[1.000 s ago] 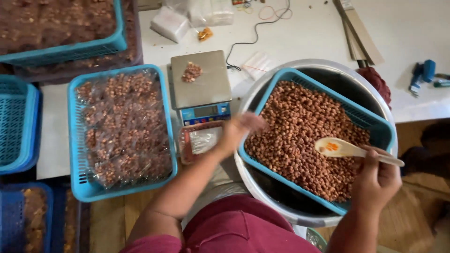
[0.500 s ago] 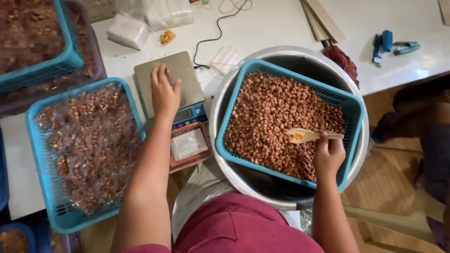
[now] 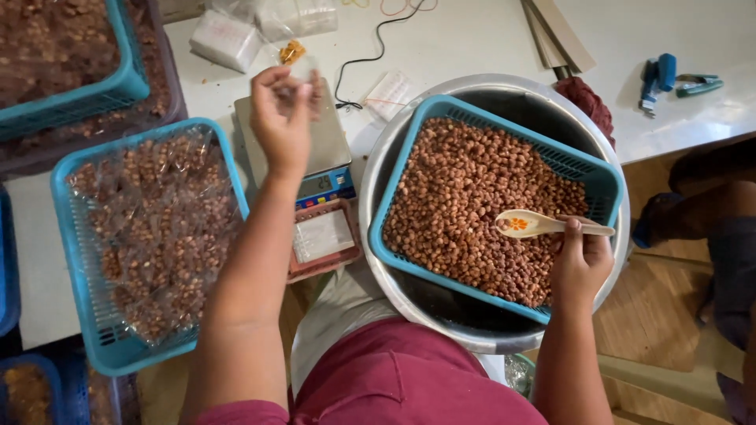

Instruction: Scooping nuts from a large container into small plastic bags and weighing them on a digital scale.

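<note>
A pale spoon (image 3: 529, 224) with an orange mark in its bowl lies level over a blue basket (image 3: 606, 177) heaped with brown nuts (image 3: 465, 205), the basket set in a metal basin (image 3: 378, 169). The right hand (image 3: 581, 264) clenches the spoon's handle, while the left hand (image 3: 282, 118), arm stretched forward, pinches a small clear bag (image 3: 303, 71) above a scale (image 3: 331, 153). A second basket (image 3: 63, 197) of bagged nuts sits left on the white bench (image 3: 472, 39), a black cable (image 3: 370, 47) beyond the scale.
</note>
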